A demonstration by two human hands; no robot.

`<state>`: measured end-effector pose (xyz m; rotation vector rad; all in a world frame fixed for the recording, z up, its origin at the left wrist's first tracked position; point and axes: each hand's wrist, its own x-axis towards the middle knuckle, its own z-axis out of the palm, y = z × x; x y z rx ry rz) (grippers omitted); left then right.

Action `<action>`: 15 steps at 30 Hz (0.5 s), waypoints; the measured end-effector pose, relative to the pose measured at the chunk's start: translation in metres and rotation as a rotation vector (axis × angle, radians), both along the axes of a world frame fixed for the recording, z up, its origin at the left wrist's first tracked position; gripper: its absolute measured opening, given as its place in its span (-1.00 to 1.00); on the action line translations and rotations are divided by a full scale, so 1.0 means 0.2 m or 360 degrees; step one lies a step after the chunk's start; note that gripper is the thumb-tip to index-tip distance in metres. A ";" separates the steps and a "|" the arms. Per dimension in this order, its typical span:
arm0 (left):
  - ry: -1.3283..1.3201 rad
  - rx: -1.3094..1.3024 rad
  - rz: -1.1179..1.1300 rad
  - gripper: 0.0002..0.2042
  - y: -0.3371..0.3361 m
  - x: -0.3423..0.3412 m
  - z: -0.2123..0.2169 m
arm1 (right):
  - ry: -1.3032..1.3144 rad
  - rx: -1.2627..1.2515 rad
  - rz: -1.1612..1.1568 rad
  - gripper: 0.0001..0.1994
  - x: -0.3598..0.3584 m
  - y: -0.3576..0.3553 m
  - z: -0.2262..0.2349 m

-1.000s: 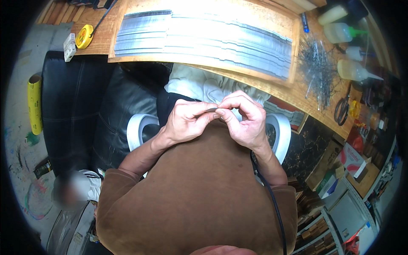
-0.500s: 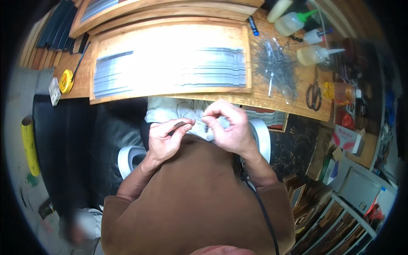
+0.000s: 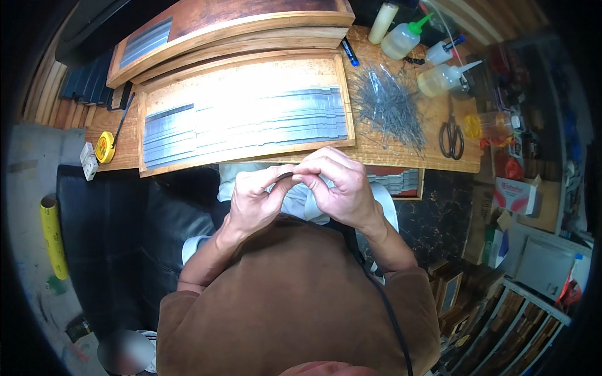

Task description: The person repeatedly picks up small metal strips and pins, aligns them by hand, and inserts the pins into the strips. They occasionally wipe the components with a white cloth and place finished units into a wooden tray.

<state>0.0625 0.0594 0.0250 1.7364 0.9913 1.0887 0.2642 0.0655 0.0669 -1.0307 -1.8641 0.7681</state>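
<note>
One thin dark strip (image 3: 285,175), held in the air just off the near edge of a wooden tray (image 3: 348,119), on the wearer's side; its long axis is set crosswise, left to right, roughly in line with that edge. One left hand (image 3: 254,194), below the tray's near edge in view: thumb and forefinger clamped on the strip, part of which is hidden by them. One right hand (image 3: 342,187), below the same edge, farther right: thumb and forefinger set close together at the strip's right end, which lies leftward of them; whether it is pinched or only met cannot be told. More of the strip is covered by the left hand, the nearer of the two. Inside the tray: grey strips (image 3: 307,119), laid in rows, partly washed out by glare. Right of the tray: heaped wires (image 3: 390,109), then scissors (image 3: 451,147). Left of it: a yellow tape measure (image 3: 105,147).
</note>
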 end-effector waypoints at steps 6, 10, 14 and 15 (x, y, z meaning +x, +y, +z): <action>0.0111 0.0477 -0.0012 -0.65 0.12 0.03 0.00 | 0.0173 0.0098 -0.0052 -0.72 -0.02 0.05 -0.01; 0.0242 0.0450 -0.0036 -0.66 0.16 0.03 -0.01 | 0.0224 -0.0040 -0.0036 -0.76 0.00 0.08 -0.06; 0.0102 0.0322 -0.0077 -0.69 0.16 0.05 0.00 | 0.0237 -0.0019 -0.0032 -0.77 0.02 0.09 -0.08; 0.0069 0.0243 -0.0104 -0.70 0.17 0.04 0.00 | 0.0218 0.0000 -0.0032 -0.77 0.02 0.10 -0.08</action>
